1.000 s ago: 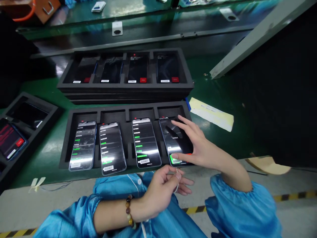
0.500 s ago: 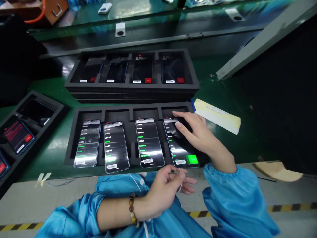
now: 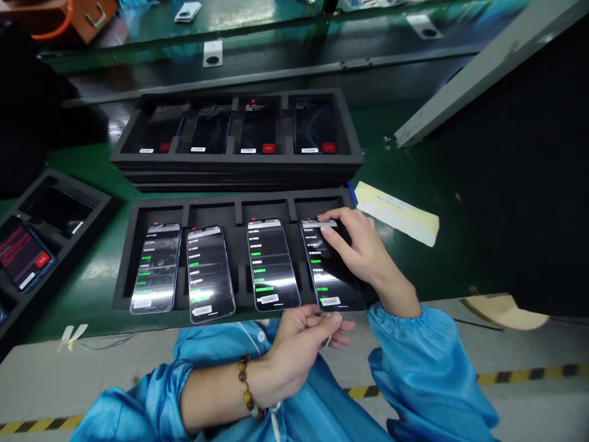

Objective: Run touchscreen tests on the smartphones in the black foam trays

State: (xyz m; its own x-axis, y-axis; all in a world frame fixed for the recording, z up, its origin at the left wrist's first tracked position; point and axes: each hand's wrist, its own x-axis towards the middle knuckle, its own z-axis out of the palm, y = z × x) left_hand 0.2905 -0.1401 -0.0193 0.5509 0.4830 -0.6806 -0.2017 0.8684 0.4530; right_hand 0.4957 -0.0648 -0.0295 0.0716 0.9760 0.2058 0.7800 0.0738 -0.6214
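Note:
Four phones lie in a row on a black foam tray (image 3: 216,212), their lit screens listing white and green lines of text. My right hand (image 3: 356,242) rests over the upper part of the rightmost phone (image 3: 329,270), fingers apart, with the thumb and index finger at the screen's top. Below that phone's bottom edge, my left hand (image 3: 304,344) pinches a thin white cord (image 3: 327,341); its end is mostly hidden by the fingers. To the left are the third phone (image 3: 272,264), the second phone (image 3: 211,273) and the first phone (image 3: 156,267).
Behind stands a stack of foam trays (image 3: 234,158) holding dark phones with red buttons. Another phone tray (image 3: 87,184) sits at left. A yellow-white paper strip (image 3: 398,212) lies at right, near a slanted metal post (image 3: 483,73).
The green button on the rightmost phone's screen has gone and a full text list shows. Both hands stay about where they were; the view has shifted slightly.

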